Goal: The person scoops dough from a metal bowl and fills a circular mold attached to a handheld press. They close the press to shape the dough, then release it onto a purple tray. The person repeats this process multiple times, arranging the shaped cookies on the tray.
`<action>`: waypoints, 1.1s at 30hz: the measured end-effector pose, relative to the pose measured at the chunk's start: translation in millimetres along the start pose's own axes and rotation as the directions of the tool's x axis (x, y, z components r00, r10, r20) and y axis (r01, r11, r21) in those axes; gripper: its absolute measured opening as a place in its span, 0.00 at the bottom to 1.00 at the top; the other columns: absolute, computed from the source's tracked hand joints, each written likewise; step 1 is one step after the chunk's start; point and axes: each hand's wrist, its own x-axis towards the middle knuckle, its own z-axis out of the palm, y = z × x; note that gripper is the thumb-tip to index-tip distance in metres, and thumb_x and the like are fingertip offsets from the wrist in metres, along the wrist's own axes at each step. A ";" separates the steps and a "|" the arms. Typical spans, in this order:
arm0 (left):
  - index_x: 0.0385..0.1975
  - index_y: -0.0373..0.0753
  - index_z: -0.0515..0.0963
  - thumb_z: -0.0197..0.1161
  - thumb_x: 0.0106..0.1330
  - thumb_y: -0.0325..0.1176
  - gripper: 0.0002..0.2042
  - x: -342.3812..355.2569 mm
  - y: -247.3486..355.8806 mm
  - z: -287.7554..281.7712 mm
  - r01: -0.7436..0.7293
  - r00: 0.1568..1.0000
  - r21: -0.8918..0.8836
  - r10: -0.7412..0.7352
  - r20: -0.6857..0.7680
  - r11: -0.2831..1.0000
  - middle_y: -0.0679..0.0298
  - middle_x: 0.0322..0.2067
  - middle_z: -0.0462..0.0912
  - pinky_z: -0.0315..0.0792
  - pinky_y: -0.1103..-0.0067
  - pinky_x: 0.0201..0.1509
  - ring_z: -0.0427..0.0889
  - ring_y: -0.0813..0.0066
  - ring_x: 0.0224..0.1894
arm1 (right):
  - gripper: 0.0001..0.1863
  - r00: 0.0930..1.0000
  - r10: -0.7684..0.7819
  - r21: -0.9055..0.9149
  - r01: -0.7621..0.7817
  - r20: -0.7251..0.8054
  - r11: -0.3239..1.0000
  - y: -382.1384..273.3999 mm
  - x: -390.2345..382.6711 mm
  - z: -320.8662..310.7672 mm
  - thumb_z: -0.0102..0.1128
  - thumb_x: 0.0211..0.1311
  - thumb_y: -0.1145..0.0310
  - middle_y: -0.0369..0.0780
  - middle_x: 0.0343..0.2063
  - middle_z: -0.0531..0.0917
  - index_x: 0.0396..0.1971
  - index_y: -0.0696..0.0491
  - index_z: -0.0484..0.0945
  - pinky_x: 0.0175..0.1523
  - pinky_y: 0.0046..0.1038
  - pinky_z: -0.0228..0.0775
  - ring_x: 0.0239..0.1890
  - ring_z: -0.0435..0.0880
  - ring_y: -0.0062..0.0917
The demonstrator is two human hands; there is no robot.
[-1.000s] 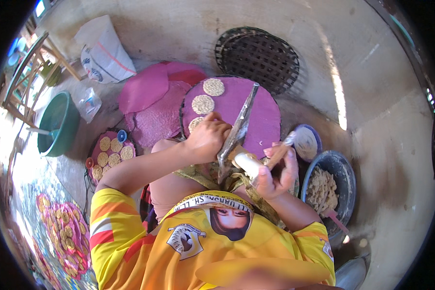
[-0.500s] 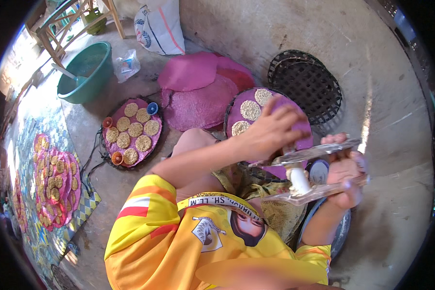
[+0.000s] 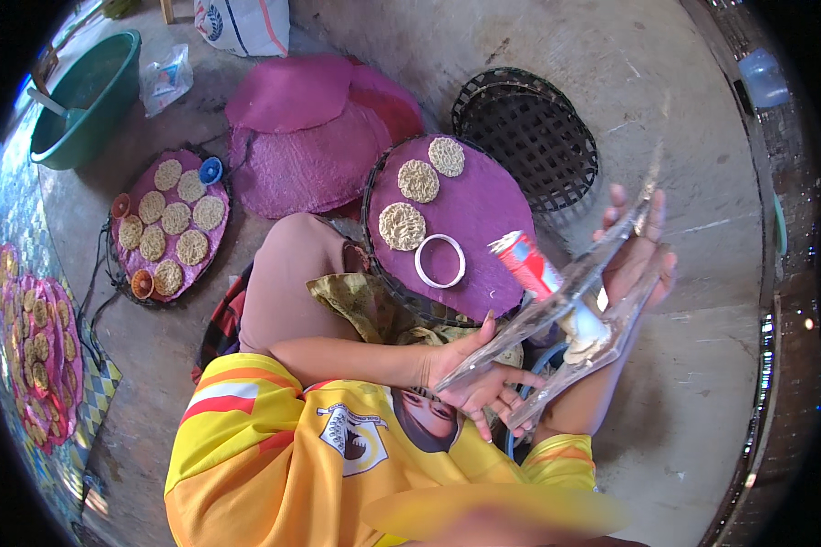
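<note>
- The left hand (image 3: pixel 479 378) is closed in a pinch on the near end of a clear plastic sheet (image 3: pixel 566 296), thumb up against its edge and the other fingers curled beneath.
- The right hand (image 3: pixel 639 260) lies flat and open under the far end of the same sheet, fingers spread and pointing away; it props the sheet rather than clamps it.
- The sheet now runs as a long slant from the left hand up to the right. Half a second ago it lay nearly level between the hands, off to the right of the tray.
- Between the hands, under the sheet, stands a red and white tube (image 3: pixel 529 264) with a white lump below it; I cannot tell which hand bears it.
- Just beyond the left hand lies the round purple-lined tray (image 3: pixel 483 219), carrying three pale noodle discs (image 3: pixel 401 225) and a white ring (image 3: pixel 440 261). The left hand rested on this tray in the earlier frame and has since pulled back towards the body.
- Past the right hand's fingertips lies a dark woven basket lid (image 3: pixel 529 132).
- Well out to the left of the left hand sits a second tray (image 3: pixel 169 228) of discs, with a green basin (image 3: pixel 87 100) beyond.
</note>
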 end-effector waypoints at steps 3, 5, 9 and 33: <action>0.62 0.41 0.44 0.46 0.36 0.77 0.56 -7.7 -8.4 -4.4 -0.054 0.997 -0.114 0.048 -0.054 0.992 0.42 0.55 0.58 0.61 0.57 0.54 0.57 0.47 0.59 | 0.42 0.990 0.139 0.133 -0.134 -0.026 0.982 21.1 2.2 -8.1 0.57 0.46 0.52 0.55 0.53 0.61 0.61 0.47 0.49 0.59 0.46 0.52 0.57 0.59 0.48; 0.61 0.41 0.47 0.41 0.39 0.77 0.53 -12.0 -11.2 -8.7 -0.109 0.994 -0.207 0.105 -0.030 0.972 0.40 0.55 0.57 0.61 0.59 0.54 0.58 0.46 0.58 | 0.40 0.974 0.218 0.188 -0.204 -0.059 0.961 38.5 4.9 -18.9 0.57 0.46 0.54 0.54 0.52 0.62 0.59 0.49 0.51 0.61 0.49 0.48 0.58 0.56 0.51; 0.61 0.41 0.50 0.39 0.42 0.77 0.51 -17.2 -11.9 -16.7 -0.205 0.976 -0.336 0.216 -0.006 0.919 0.39 0.55 0.56 0.63 0.68 0.51 0.61 0.47 0.56 | 0.35 0.895 0.415 0.282 -0.362 -0.161 0.889 70.5 9.3 -46.8 0.54 0.46 0.57 0.54 0.50 0.63 0.56 0.50 0.56 0.62 0.50 0.44 0.57 0.56 0.52; 0.55 0.31 0.58 0.47 0.47 0.68 0.46 -13.2 -1.6 -16.8 -0.369 0.908 -0.411 0.417 0.030 0.833 0.57 0.44 0.68 0.62 0.77 0.46 0.67 0.63 0.45 | 0.29 0.443 0.737 0.236 -0.752 -0.510 0.615 111.2 47.1 -73.7 0.49 0.39 0.62 0.58 0.42 0.66 0.48 0.54 0.64 0.53 0.51 0.55 0.46 0.67 0.50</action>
